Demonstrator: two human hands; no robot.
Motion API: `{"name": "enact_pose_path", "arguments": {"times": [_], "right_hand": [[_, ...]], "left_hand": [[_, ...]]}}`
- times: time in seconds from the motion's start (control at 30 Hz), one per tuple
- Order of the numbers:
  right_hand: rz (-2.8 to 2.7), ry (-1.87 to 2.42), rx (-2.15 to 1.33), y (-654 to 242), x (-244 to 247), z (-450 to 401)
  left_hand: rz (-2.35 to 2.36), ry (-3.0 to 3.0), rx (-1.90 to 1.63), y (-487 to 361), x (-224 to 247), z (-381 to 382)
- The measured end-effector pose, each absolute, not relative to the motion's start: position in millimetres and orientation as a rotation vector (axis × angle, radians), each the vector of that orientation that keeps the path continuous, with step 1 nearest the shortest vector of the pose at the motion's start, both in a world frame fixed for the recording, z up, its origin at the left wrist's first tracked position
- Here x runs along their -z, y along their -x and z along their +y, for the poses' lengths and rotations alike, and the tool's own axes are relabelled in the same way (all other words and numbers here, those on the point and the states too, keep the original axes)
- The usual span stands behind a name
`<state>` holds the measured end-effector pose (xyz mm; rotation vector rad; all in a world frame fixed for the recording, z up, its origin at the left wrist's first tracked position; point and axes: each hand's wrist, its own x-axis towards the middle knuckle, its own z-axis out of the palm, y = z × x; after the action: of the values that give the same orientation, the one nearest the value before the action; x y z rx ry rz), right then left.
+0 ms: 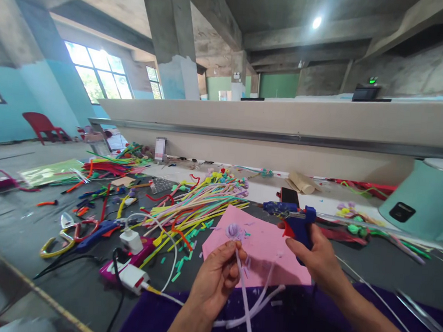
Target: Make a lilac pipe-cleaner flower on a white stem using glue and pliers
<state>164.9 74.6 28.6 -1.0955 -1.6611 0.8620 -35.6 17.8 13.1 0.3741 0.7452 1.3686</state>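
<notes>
Between the thumb and fingers of my left hand (219, 270) is a pipe cleaner flower, its lilac head (233, 231) up and its pale stem (245, 303) trailing down toward me. My right hand (320, 253) is wrapped round the handle of a blue glue gun (294, 212) with a red trigger. The gun's nozzle points left, above the pink sheet (286, 266) and apart from the flower. More pale lilac pipe cleaners (264, 305) lie on the sheet's near edge and on dark purple cloth (289, 325).
Left of the sheet lie a heap of coloured pipe cleaners (203, 198), pliers (97, 233), scissors (60, 240) and a power strip (108, 269) with plugs and cables. Small green cut bits (183, 265) are scattered nearby. A phone (288, 196) and a teal container (426, 197) stand toward the right.
</notes>
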Motion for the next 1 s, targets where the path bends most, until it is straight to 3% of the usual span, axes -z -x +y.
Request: {"name": "enact_pose_path", "arguments": {"times": [0.47, 1.0], "right_hand": [[-2.047, 0.945, -0.911, -160.4, -32.6, 37.1], [-2.138, 0.980, -0.548, -147.4, -20.2, 24.4]], "left_hand": [[0.729, -0.362, -1.411, 39.8, -10.1, 20.4], [0.811, -0.385, -1.424, 35.6, -5.7, 19.8]]}}
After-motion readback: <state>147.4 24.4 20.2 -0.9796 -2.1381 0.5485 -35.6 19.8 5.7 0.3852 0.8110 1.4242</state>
